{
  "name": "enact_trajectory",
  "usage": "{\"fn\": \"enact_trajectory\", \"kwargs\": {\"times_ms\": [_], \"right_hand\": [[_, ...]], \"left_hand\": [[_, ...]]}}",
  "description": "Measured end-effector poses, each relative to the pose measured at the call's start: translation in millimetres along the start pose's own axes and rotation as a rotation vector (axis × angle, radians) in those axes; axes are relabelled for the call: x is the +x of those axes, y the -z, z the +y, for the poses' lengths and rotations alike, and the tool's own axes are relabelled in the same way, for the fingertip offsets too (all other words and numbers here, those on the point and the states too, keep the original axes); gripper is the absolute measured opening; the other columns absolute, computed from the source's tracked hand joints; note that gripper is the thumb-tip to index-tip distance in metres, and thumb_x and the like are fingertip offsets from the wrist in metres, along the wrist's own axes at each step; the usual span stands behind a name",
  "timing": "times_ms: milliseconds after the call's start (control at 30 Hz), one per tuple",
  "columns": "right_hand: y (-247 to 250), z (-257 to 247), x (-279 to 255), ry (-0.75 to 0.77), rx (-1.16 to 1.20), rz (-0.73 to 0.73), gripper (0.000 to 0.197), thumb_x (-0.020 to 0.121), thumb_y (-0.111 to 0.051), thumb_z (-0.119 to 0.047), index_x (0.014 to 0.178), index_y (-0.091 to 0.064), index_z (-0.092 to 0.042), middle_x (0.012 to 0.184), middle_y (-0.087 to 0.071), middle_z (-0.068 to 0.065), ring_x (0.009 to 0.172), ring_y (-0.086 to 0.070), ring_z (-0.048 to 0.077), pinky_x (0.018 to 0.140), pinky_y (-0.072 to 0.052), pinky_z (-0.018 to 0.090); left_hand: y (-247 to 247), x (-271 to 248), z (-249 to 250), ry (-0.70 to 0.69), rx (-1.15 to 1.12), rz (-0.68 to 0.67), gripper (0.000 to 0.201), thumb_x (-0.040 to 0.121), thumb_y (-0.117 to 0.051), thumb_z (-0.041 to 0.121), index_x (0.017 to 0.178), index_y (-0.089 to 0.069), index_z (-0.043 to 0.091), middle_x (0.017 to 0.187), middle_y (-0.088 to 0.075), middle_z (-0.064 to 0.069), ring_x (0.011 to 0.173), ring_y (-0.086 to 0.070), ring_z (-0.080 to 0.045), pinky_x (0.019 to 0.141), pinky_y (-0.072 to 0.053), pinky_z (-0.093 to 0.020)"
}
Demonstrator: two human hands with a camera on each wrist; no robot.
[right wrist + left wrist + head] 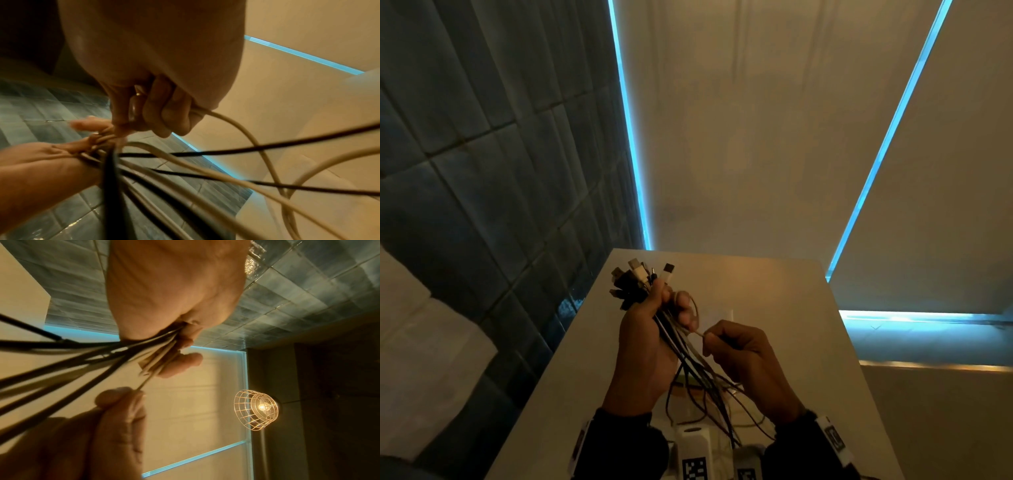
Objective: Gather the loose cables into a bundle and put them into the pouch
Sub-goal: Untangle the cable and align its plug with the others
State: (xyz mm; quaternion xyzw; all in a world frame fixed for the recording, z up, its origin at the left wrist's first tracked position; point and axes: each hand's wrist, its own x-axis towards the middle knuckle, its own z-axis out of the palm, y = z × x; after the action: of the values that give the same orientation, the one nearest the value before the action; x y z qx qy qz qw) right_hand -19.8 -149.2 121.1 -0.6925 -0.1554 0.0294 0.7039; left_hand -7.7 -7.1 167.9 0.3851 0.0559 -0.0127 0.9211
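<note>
Head view: left hand (645, 337) fisted round cables (690, 363), plugs above its fingers; right hand (743, 356) pinches one pale strand (242, 129); advise drawing it taut before wrapping; pouch unseen.

Glossy glazed wall tiles (482, 178), a wire-mesh metal lamp cage (256, 408), and smooth plastic-sheathed cables (688, 349).

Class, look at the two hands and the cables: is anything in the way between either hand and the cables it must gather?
No. The left hand already grips the cables; the right hand pinches a pale strand. No pouch shows.
</note>
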Motion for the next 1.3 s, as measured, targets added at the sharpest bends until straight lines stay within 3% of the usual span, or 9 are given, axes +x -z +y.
{"fn": "enact_trajectory", "kwargs": {"times_ms": [167,333,500,567,700,867,1067,1167,1300], "right_hand": [[3,20,1,-0.034,-0.068,-0.037,0.025,0.095,-0.052,-0.003,0.070,-0.057,-0.005,0.050,-0.046,-0.014,0.045,-0.035,-0.001,0.049,-0.030,0.010],[10,55,2,-0.116,-0.147,0.029,0.027,0.093,-0.055,-0.008,0.067,-0.058,-0.008,0.054,-0.047,-0.012,0.051,-0.039,0.002,0.055,-0.034,0.014],[11,93,-2,-0.202,-0.137,0.062,0.028,0.090,-0.057,-0.005,0.063,-0.057,-0.012,0.059,-0.052,-0.005,0.059,-0.049,0.008,0.063,-0.047,0.025],[12,102,-2,-0.204,-0.159,0.067,0.029,0.089,-0.057,-0.005,0.061,-0.056,-0.015,0.059,-0.052,-0.004,0.060,-0.050,0.009,0.064,-0.046,0.027],[12,119,-4,-0.210,-0.203,0.098,0.035,0.088,-0.059,-0.004,0.057,-0.054,-0.019,0.057,-0.051,-0.008,0.059,-0.049,0.005,0.062,-0.042,0.020],[17,144,-13,-0.291,-0.283,0.134,0.038,0.088,-0.062,-0.010,0.053,-0.050,-0.020,0.053,-0.045,-0.008,0.055,-0.041,0.004,0.057,-0.035,0.022],[17,103,2,-0.220,-0.269,0.319,0.024,0.090,-0.059,-0.014,0.066,-0.061,-0.012,0.051,-0.050,-0.007,0.049,-0.042,0.007,0.052,-0.035,0.026],[9,54,8,-0.085,-0.105,0.312,0.018,0.093,-0.057,-0.013,0.076,-0.061,-0.006,0.050,-0.041,0.000,0.044,-0.033,0.013,0.045,-0.029,0.025],[-7,0,8,0.090,0.059,0.224,0.018,0.094,-0.056,-0.016,0.083,-0.060,-0.002,0.051,-0.038,-0.001,0.045,-0.030,0.011,0.044,-0.027,0.021]], "left_hand": [[2,-1,1,-0.060,0.036,-0.050,0.033,0.101,-0.035,0.025,0.071,-0.044,0.014,0.062,-0.052,-0.003,0.042,-0.027,-0.008,0.044,-0.027,-0.021],[5,-1,2,-0.068,-0.004,-0.062,0.033,0.097,-0.039,0.027,0.067,-0.043,0.015,0.052,-0.034,0.005,0.040,-0.025,-0.006,0.041,-0.025,-0.020],[8,-2,2,-0.084,0.017,-0.042,0.032,0.095,-0.041,0.028,0.067,-0.044,0.014,0.051,-0.033,0.005,0.040,-0.025,-0.006,0.043,-0.020,-0.022],[9,-2,3,-0.084,0.027,-0.039,0.031,0.094,-0.042,0.029,0.067,-0.044,0.015,0.052,-0.034,0.004,0.040,-0.024,-0.006,0.042,-0.021,-0.022],[10,-4,6,-0.100,0.035,-0.052,0.029,0.093,-0.042,0.030,0.068,-0.042,0.014,0.052,-0.036,0.004,0.040,-0.023,-0.006,0.039,-0.023,-0.019],[13,-3,9,-0.115,0.068,-0.024,0.027,0.090,-0.044,0.030,0.068,-0.042,0.014,0.052,-0.036,0.004,0.039,-0.023,-0.006,0.038,-0.023,-0.019],[15,-1,9,-0.095,0.130,0.025,0.033,0.100,-0.037,0.027,0.070,-0.043,0.014,0.053,-0.037,0.003,0.039,-0.025,-0.006,0.039,-0.024,-0.019],[11,-2,6,-0.075,0.170,0.045,0.033,0.100,-0.037,0.026,0.070,-0.043,0.014,0.054,-0.041,0.002,0.040,-0.029,-0.007,0.041,-0.023,-0.020],[4,-4,2,-0.046,0.252,0.085,0.032,0.101,-0.038,0.025,0.071,-0.042,0.013,0.058,-0.054,-0.003,0.045,-0.041,-0.011,0.048,-0.033,-0.024]]}}
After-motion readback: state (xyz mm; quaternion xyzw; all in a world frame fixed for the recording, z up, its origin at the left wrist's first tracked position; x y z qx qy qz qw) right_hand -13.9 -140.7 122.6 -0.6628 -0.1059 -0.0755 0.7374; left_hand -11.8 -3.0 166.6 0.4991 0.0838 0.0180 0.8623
